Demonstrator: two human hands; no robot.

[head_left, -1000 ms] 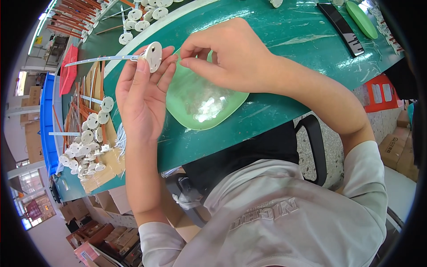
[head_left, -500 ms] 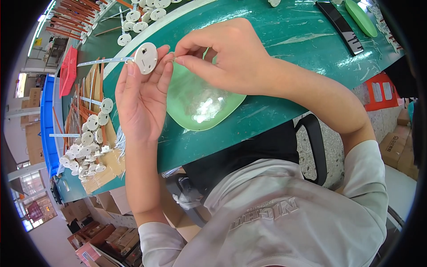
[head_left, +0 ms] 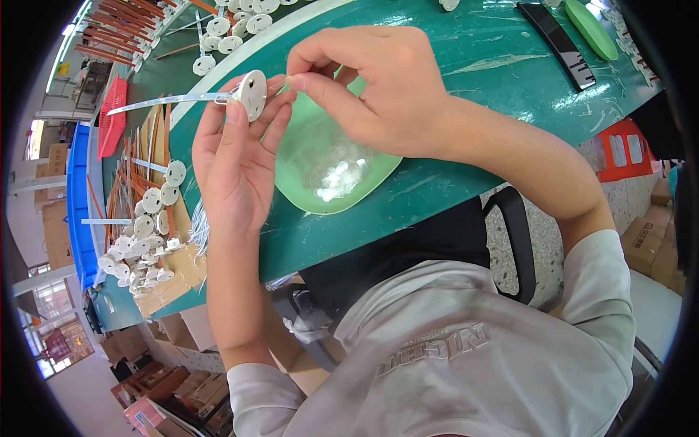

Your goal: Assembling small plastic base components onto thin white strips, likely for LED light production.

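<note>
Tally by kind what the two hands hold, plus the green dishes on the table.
White round disc in the left hand: 1
Thin white strip fixed to that disc: 1
Green dishes: 2
The right hand pinches something too small to tell.
Total: 4

Your one head camera looks steeply down and close on your left hand (head_left: pixel 237 164) and right hand (head_left: pixel 378 91), with the table (head_left: pixel 473 51) beyond them.

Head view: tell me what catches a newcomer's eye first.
Mid-frame, the left hand holds up a white disc on a thin strip, while the right hand pinches at the disc's edge. Beneath them, a pale green dish lies on the green table. More discs are heaped at left.
</note>
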